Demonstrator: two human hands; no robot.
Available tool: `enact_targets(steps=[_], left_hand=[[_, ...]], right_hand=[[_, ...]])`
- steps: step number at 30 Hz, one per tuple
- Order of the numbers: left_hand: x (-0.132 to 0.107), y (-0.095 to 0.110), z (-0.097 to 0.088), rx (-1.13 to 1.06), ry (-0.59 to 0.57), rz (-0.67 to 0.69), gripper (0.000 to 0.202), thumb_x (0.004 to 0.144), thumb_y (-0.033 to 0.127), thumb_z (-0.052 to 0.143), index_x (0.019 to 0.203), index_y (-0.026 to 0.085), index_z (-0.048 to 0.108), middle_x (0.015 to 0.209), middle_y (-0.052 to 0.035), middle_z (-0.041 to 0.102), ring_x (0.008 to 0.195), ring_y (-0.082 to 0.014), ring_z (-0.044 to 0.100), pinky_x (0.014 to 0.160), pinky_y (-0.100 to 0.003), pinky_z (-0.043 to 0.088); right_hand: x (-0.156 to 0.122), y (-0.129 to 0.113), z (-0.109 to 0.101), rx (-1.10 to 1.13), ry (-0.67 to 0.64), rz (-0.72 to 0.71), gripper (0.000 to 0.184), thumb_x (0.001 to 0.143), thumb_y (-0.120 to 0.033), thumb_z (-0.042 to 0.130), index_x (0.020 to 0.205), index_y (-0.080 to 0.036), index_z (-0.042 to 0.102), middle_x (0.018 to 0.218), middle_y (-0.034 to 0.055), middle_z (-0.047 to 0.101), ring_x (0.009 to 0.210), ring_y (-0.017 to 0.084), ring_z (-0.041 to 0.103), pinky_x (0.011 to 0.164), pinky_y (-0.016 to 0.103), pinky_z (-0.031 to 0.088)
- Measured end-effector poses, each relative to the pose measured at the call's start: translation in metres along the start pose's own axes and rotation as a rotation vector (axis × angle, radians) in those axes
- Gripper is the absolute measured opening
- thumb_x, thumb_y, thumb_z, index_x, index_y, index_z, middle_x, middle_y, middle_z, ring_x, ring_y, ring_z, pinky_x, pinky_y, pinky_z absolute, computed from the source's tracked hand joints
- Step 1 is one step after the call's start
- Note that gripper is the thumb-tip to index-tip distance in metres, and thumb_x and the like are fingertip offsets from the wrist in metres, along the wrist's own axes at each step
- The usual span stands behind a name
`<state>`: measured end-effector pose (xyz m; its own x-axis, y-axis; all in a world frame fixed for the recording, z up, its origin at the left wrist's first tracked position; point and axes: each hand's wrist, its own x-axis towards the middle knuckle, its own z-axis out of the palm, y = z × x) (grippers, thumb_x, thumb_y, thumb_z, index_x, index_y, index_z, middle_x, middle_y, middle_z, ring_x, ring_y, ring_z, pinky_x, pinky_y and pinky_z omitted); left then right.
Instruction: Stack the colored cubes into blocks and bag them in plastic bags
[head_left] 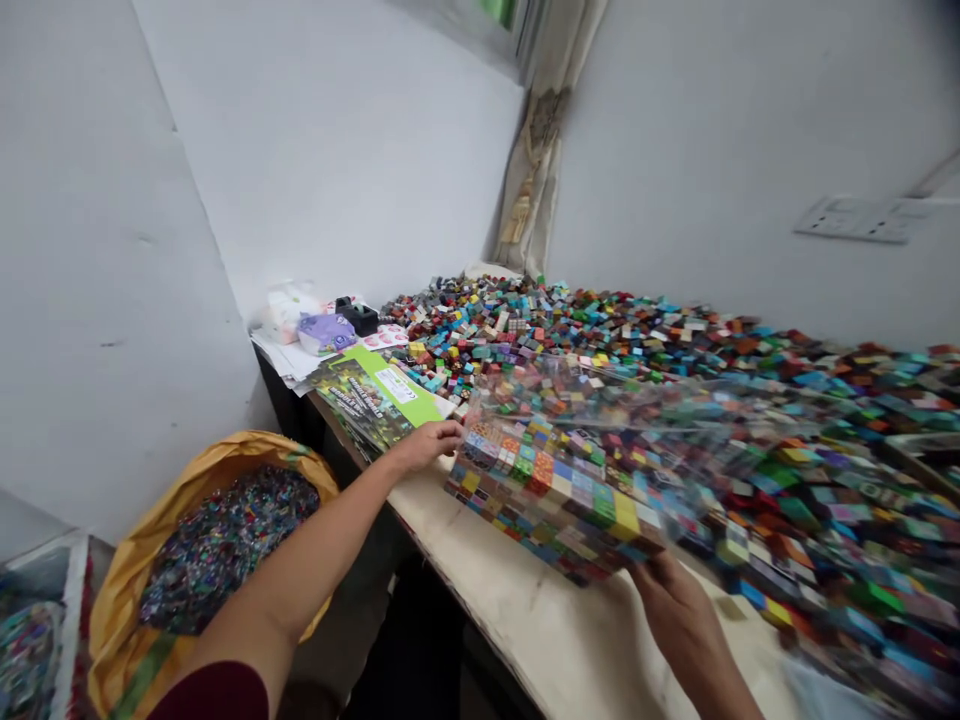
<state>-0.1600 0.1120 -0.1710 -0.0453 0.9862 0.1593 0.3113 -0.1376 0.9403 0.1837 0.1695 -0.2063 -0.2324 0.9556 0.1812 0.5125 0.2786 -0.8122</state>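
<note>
Between my hands is a clear plastic box (540, 500) packed with rows of small coloured, patterned cubes, tilted above the table's front edge. Its transparent upper part (660, 405) stretches back over the loose cubes and is smeared by motion. My left hand (431, 447) grips the box's left end, fingers curled at the corner. At the lower right corner, my right hand (679, 610) holds the other end, its fingers partly hidden beneath. Behind the box spreads a large heap of loose cubes (637, 330).
Green printed cards (367, 395), a purple packet (326, 333) and a black tape dispenser (358, 315) lie on the pale table (525, 620) at its left end. A yellow sack (120, 600) of shiny small pieces stands on the floor, beside a bin (71, 620). Walls close in behind.
</note>
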Motion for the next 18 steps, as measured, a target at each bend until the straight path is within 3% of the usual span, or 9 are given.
enact_targets(steps=[6,11,15,18], left_hand=[[-0.006,0.003,0.008,0.204,0.128,0.074,0.018,0.087,0.026,0.048,0.081,0.015,0.061,0.084,-0.0044,0.062,0.082,-0.0178,0.053,0.080,-0.028,0.042],[-0.013,-0.003,0.018,0.334,0.182,0.062,0.012,0.080,0.015,0.050,0.082,0.015,0.062,0.085,-0.0056,0.062,0.083,-0.0214,0.055,0.080,-0.031,0.042],[-0.015,-0.011,0.023,0.349,0.210,0.047,0.016,0.077,0.011,0.050,0.084,0.016,0.063,0.090,-0.0071,0.064,0.088,-0.0230,0.056,0.084,-0.033,0.043],[-0.015,-0.013,0.022,0.288,0.214,0.034,0.017,0.078,0.012,0.049,0.084,0.017,0.064,0.089,-0.0065,0.066,0.088,-0.0217,0.057,0.085,-0.033,0.044]], right_hand=[[-0.005,-0.005,0.002,-0.160,0.063,0.003,0.038,0.072,-0.051,0.045,0.087,-0.024,0.067,0.081,0.0068,0.071,0.078,0.031,0.063,0.062,0.037,0.047],[-0.012,-0.011,0.002,-0.317,0.065,-0.080,0.032,0.076,-0.046,0.039,0.085,-0.027,0.062,0.082,0.0063,0.067,0.075,0.029,0.061,0.056,0.035,0.042],[-0.014,-0.013,0.003,-0.392,0.057,-0.108,0.030,0.077,-0.046,0.037,0.081,-0.027,0.059,0.084,0.0068,0.065,0.073,0.029,0.059,0.053,0.035,0.038],[-0.016,-0.017,0.005,-0.325,0.070,-0.098,0.027,0.076,-0.044,0.039,0.080,-0.027,0.059,0.082,0.0063,0.064,0.075,0.028,0.059,0.057,0.036,0.040]])
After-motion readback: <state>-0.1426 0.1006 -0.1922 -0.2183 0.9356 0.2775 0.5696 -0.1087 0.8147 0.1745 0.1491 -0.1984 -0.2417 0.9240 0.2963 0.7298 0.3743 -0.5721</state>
